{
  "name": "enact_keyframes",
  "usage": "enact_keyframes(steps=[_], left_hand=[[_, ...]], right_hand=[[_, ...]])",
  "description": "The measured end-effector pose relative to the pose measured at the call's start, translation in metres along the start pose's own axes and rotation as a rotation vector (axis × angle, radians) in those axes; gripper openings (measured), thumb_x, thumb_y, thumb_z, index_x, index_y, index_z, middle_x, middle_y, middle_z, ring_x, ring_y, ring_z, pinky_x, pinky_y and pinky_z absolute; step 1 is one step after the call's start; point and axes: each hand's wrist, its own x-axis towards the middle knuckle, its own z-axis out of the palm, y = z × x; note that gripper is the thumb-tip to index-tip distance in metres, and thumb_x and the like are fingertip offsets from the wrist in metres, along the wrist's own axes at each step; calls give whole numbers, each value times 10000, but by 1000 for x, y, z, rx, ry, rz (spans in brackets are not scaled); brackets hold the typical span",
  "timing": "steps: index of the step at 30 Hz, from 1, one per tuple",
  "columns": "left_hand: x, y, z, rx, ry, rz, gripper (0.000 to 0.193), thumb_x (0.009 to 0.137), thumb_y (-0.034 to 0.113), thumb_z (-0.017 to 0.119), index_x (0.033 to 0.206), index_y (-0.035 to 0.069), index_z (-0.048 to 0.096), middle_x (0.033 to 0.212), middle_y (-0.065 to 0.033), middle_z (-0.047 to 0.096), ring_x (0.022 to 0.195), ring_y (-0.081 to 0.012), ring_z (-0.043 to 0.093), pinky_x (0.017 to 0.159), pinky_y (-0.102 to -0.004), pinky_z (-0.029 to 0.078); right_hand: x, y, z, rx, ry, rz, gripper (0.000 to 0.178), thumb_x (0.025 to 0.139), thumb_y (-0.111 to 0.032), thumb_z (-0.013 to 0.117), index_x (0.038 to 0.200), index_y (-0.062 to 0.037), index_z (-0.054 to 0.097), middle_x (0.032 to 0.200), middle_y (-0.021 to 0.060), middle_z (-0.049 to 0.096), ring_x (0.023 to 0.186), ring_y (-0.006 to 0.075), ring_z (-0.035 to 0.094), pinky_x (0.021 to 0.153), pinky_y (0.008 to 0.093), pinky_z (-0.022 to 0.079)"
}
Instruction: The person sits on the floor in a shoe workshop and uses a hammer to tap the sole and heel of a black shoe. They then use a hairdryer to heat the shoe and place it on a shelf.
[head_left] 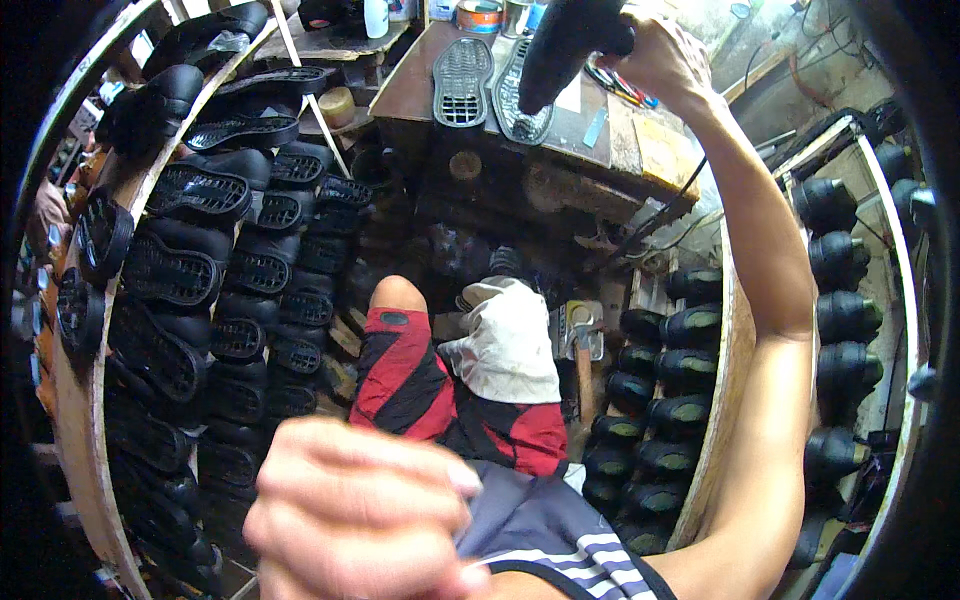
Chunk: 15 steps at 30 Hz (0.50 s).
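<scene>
My right hand (672, 62), arm stretched out over the wooden workbench (410, 85), grips a black shoe (570, 50) near its top. The shoe tilts, its lower end in front of a dark shoe sole (524, 122) on the bench. A second shoe sole (463, 82), with a grid pattern, lies to its left. Close to the camera, my left hand (355, 510) is curled closed, slightly blurred, above my lap. Whatever its fingers may hold is hidden. A pale cloth (505, 340) covers one of my knees.
Racks with rows of black shoes with soles (175, 270) rise on the left. More black shoes (690, 370) fill racks on the right. A hammer (584, 365) stands beside my leg. Pens or tools (625, 88), a tin (480, 16) and a white bottle (376, 18) are around the bench.
</scene>
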Motion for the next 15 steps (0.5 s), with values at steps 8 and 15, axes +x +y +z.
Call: enact_keyframes(steps=[8,15], left_hand=[[-196,-170,5,1028,-653,-1534,763,836,527,834,1489,181,642,1557,-214,494,1423,-506,464,1167,-753,371],[-263,-198,9,1059,-290,-1406,526,823,420,823,1248,112,795,1335,-112,684,1311,-351,583,1091,-511,500]], right_hand=[[21,-9,13,23,140,-68,561,770,-475,907,1137,-76,765,998,152,795,941,340,775,885,473,610],[56,-7,47,141,-32,-21,575,806,-429,880,1248,-97,726,1146,163,792,1067,330,766,952,480,589]])
